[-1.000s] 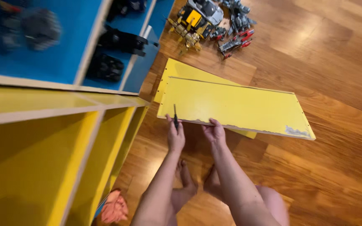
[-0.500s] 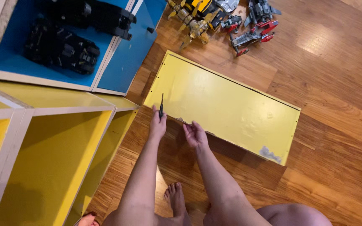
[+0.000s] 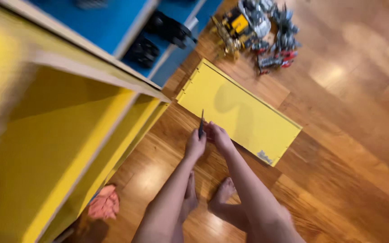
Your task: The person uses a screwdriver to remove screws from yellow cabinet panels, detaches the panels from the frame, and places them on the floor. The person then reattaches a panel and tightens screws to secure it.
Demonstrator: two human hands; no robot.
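Observation:
A flat yellow board [image 3: 244,110] lies on the wooden floor in front of me. My left hand [image 3: 195,145] grips a thin dark tool [image 3: 201,122], its shaft pointing up over the board's near edge. My right hand [image 3: 218,135] rests beside it, fingers on the board's near edge. Both forearms reach down from the bottom of the view, with my bare feet [image 3: 208,198] below them on the floor.
A yellow shelf unit [image 3: 68,135] with open compartments stands at the left, a blue one [image 3: 113,27] with dark toy vehicles behind it. A pile of toy vehicles [image 3: 260,31] sits on the floor beyond the board. A pink cloth [image 3: 104,203] lies by the shelf's base.
The board was lowered from a raised tilt to flat on the floor. My hands stayed at its near edge, the tool still in my left hand. The view swung left.

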